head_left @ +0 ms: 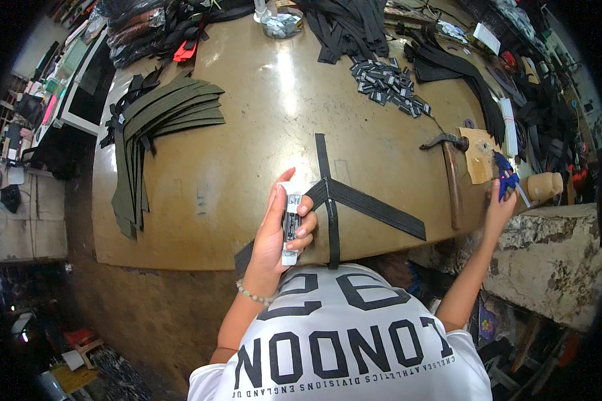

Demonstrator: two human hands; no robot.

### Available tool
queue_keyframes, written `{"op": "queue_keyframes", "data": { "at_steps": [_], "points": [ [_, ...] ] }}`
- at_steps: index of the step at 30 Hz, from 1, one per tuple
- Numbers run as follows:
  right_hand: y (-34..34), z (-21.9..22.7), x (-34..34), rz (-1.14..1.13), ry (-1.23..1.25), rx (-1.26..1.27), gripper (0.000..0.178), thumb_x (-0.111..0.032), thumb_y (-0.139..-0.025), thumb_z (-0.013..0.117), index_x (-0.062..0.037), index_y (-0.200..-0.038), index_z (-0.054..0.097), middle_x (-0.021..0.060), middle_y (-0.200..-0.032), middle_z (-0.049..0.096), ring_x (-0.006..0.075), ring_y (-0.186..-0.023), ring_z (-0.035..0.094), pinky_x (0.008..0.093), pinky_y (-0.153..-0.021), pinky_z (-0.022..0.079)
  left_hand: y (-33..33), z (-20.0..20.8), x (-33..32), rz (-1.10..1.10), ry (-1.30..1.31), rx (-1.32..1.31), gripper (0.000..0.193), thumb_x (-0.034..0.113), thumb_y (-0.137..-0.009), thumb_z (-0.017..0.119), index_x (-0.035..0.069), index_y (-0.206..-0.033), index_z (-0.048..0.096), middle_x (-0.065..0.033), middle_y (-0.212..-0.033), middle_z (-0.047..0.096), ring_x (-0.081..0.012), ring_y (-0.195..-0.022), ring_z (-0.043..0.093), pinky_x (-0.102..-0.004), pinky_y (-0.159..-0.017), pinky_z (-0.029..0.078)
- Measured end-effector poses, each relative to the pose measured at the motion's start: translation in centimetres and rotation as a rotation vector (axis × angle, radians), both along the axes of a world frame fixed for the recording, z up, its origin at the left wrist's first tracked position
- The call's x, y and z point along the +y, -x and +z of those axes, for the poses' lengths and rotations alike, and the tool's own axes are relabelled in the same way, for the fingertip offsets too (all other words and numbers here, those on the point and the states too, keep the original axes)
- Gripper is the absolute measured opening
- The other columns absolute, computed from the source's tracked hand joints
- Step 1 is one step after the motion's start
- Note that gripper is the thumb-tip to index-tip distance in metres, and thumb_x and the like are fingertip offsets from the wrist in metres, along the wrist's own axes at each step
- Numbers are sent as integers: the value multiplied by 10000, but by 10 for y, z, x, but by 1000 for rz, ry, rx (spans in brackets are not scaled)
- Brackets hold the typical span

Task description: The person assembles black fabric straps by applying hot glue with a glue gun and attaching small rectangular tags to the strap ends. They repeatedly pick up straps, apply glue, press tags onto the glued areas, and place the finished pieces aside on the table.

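Observation:
My left hand point(269, 232) is closed around a slim stack of white-edged black labels point(291, 224), held upright above the table's near edge. Beneath and beside it, a wide black strap point(381, 208) bends at a peak, with a narrow black strip point(333, 234) crossing it. My right hand point(498, 206) reaches out to the far right, its fingers closed on blue-handled scissors point(506, 175). These lie over a piece of brown cardboard point(478, 157). A hammer point(452, 180) with a wooden handle rests just left of that hand.
Loose black labels point(389, 87) form a pile at the back right. Olive fabric strips point(170, 110) fan out at left. Black straps point(344, 27) are heaped at the back, near a clear bowl point(282, 25). A brown roll point(544, 185) sits beyond my right hand.

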State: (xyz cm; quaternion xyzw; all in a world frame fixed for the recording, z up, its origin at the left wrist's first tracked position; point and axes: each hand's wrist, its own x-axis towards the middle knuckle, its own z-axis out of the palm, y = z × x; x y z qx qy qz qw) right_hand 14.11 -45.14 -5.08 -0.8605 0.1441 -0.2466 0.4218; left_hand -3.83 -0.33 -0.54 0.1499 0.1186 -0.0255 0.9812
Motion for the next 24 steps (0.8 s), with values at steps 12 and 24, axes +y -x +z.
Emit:
{"op": "queue_keyframes", "data": {
  "at_steps": [12,24],
  "points": [
    [51,99,201,1026,128,208,487,-242,-864,737,-51,-1232,480,117,-957,682,207,-789,682,330,-723,539,5,3,-12,153,-2093,75,148,226,-938,650,106,-1021,673,-71,-725,537,-238,-591,586,-378,-550,465],
    [34,85,240,1156,201,232,483,-285,-878,724,-52,-1202,452,213,-931,701,428,-823,683,444,-699,541,1,-6,-13,92,-2248,82,208,213,-876,688,183,-1082,705,-80,-724,549,-273,-616,600,-389,-545,473]
  ]
}}
